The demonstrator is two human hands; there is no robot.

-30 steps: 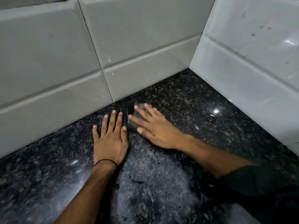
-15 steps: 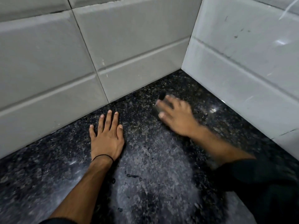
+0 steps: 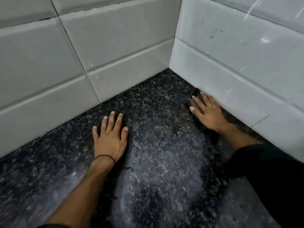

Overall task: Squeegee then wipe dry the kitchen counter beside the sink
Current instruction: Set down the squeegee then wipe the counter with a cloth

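The black speckled granite counter [image 3: 153,106] runs into a corner of white tiled walls. My left hand [image 3: 109,139] lies flat on it, fingers spread and straight, a thin black band round the wrist. My right hand [image 3: 208,111] sits at the foot of the right wall, its straight fingers pressing down on a small dark wiping pad [image 3: 195,96]. Most of the pad is hidden under the fingers, and its far end touches the wall. Both are blurred by motion.
White tiled walls [image 3: 125,46] close the counter at the back, and another tiled wall [image 3: 238,66] closes it on the right. A few water drops [image 3: 130,169] lie near my left wrist. A pale sheen covers the counter's middle. My dark sleeve [image 3: 266,170] fills the lower right.
My right hand has slid the pad from beside my left hand rightward across the counter to the foot of the right wall. My left hand has stayed flat in place.
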